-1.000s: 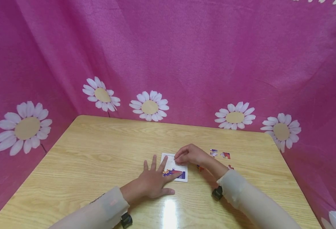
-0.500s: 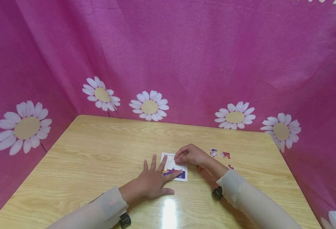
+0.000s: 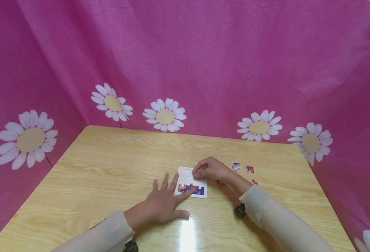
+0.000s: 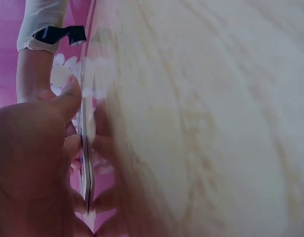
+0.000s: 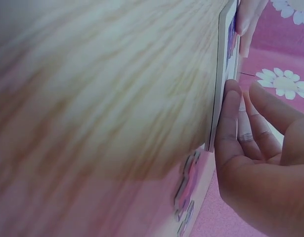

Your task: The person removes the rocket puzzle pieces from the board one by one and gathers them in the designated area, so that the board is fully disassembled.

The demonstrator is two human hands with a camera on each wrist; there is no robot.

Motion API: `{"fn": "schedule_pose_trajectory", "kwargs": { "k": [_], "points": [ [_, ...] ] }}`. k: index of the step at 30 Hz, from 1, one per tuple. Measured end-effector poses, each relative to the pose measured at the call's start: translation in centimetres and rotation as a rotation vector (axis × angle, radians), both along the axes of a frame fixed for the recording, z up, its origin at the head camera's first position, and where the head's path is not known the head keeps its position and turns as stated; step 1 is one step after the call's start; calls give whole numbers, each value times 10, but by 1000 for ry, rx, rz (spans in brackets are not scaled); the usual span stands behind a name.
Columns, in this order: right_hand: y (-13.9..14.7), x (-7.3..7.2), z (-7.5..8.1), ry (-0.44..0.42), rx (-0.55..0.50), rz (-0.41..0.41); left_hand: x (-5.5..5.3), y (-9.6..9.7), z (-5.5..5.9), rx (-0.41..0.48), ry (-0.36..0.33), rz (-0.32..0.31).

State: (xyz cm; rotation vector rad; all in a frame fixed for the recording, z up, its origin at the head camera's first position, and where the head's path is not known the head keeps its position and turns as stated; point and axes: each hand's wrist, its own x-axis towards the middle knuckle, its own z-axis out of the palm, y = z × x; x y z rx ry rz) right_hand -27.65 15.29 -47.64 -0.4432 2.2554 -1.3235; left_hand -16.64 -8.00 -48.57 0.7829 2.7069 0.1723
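Note:
A white-bordered jigsaw board [image 3: 205,196] lies on the table, with purple and red puzzle pieces [image 3: 191,189] fitted along its near part and its far part white. My left hand [image 3: 164,204] lies with fingers spread, the index finger reaching over the fitted pieces. In the left wrist view the left hand [image 4: 30,158] is close to the tabletop. My right hand [image 3: 211,169] bends its fingers and thumb together at the board's white right side. In the right wrist view the right hand [image 5: 260,153] touches the board's edge [image 5: 218,98]; whether a piece is between its fingertips is hidden.
Several loose puzzle pieces lie right of the board, including a purple one [image 3: 235,166], a red one [image 3: 249,169] and another red one [image 3: 254,182]. One is partly behind the right forearm. A pink flowered curtain [image 3: 204,70] surrounds the wooden table [image 3: 125,150].
My left hand has slid slightly back and left, uncovering more of the fitted pieces. The right hand stays at about the same spot on the board.

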Motion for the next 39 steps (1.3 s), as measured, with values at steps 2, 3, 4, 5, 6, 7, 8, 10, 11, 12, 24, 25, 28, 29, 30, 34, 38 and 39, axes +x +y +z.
{"fn": "schedule_pose_trajectory", "kwargs": {
  "k": [2,3,4,5,6,7,8,10,11,12,24,25,28,29,30,34,38,39],
  "points": [
    [0,0,0,0,-7,3,0,0,0,-13,4,0],
    [0,0,0,-2,-9,4,0,1,-1,-19,6,-1],
    [0,0,0,0,-11,7,0,1,-1,-27,9,-1],
    [0,0,0,0,-13,9,1,1,-1,-34,11,-1],
    [0,0,1,11,-6,12,1,1,-1,-41,13,-2],
    [-1,0,1,25,3,16,1,1,-2,-48,17,-4],
    [-1,1,2,41,13,24,1,1,-2,-52,20,-5],
    [-4,2,3,63,32,41,1,2,-1,-62,27,-9],
    [-5,2,3,76,38,55,1,2,-1,-66,28,-10],
    [-7,3,4,85,45,67,1,2,-1,-71,32,-12],
    [-33,5,9,88,49,202,1,2,2,-94,41,-25],
    [-35,5,9,84,52,209,2,2,2,-93,42,-26],
    [-37,5,10,72,72,211,2,2,2,-89,43,-28],
    [-38,5,10,60,77,206,2,3,3,-88,44,-28],
    [-38,4,10,59,82,202,2,3,3,-85,46,-28],
    [-40,2,9,18,69,190,3,3,3,-78,46,-26],
    [-42,-3,7,-32,65,211,3,2,2,-79,38,-23],
    [-43,-5,7,-41,69,221,3,2,2,-80,37,-21]
  ]
}}
